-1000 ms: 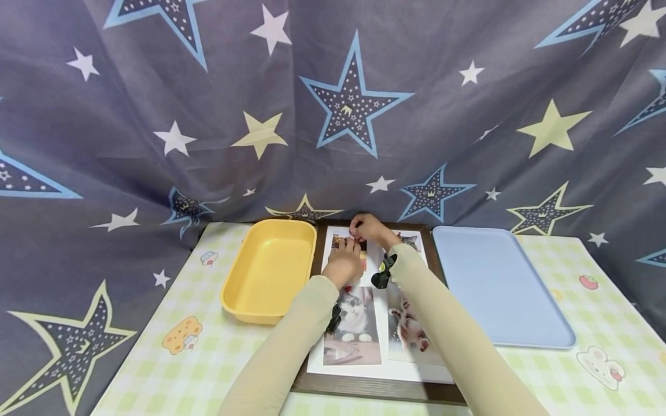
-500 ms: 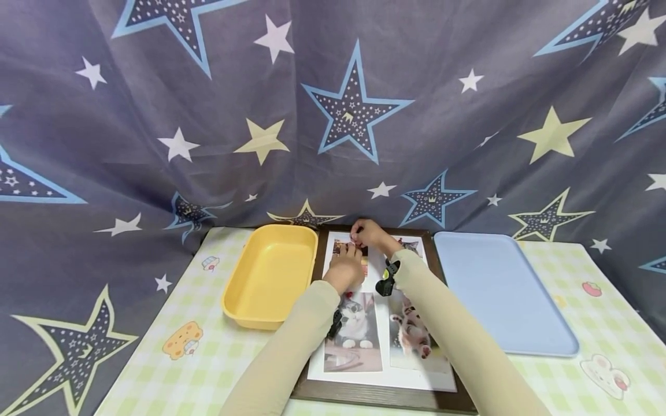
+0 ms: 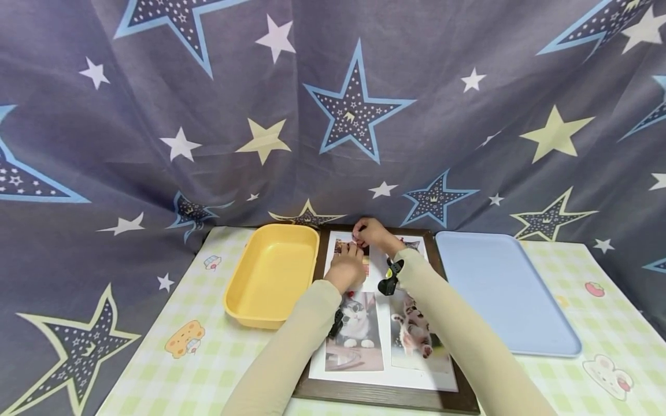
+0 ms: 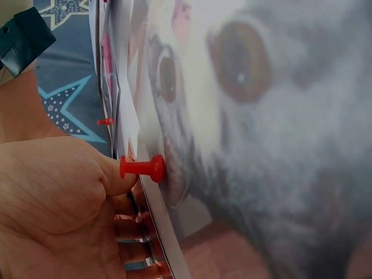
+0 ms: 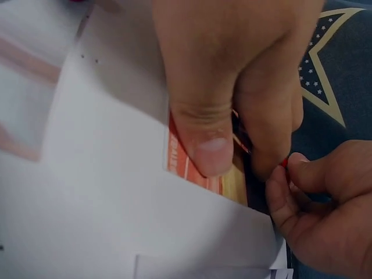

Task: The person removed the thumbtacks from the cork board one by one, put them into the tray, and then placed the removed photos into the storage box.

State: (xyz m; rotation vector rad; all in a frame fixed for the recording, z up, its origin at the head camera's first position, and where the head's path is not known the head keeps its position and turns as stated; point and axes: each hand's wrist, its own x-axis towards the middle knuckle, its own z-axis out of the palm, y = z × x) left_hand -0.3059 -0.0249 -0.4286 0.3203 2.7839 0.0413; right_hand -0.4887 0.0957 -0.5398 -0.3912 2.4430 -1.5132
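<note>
Photograph [image 5: 235, 186] under the left hand [image 3: 347, 268] lies at the far left of the framed board [image 3: 385, 378], largely hidden by that hand. What shows of it is warm and busy: an orange-red patch with pale lettering near one corner, a tan strip next to it, and darker tones toward the far side. Its trimmed edge runs straight over the white surface. The left hand is spread over the print with fingers fairly straight, the thumb pressing on the orange-red part; it grips nothing. At the far edge, the right hand [image 3: 372, 232] is closed to a pinch, thumb and forefinger on a small red piece [image 5: 285, 163], only a speck of which is visible between the tips, just beside the left hand's fingers.

Nearer on the left, a cat picture [image 3: 355, 338] shows a grey-and-white cat with pale paws on a ledge; a glossy red push pin [image 4: 142, 168], with a flared head and narrower waist, stands at its far edge, close to the left hand. To the right, a kitten picture [image 3: 413, 335] shows raised paws, its right side partly covered by the right sleeve [image 3: 458, 323]. A dark brown frame [image 3: 385, 396] borders the board, between a yellow tray [image 3: 276, 277] on the left and a light blue tray [image 3: 510, 294] on the right.
</note>
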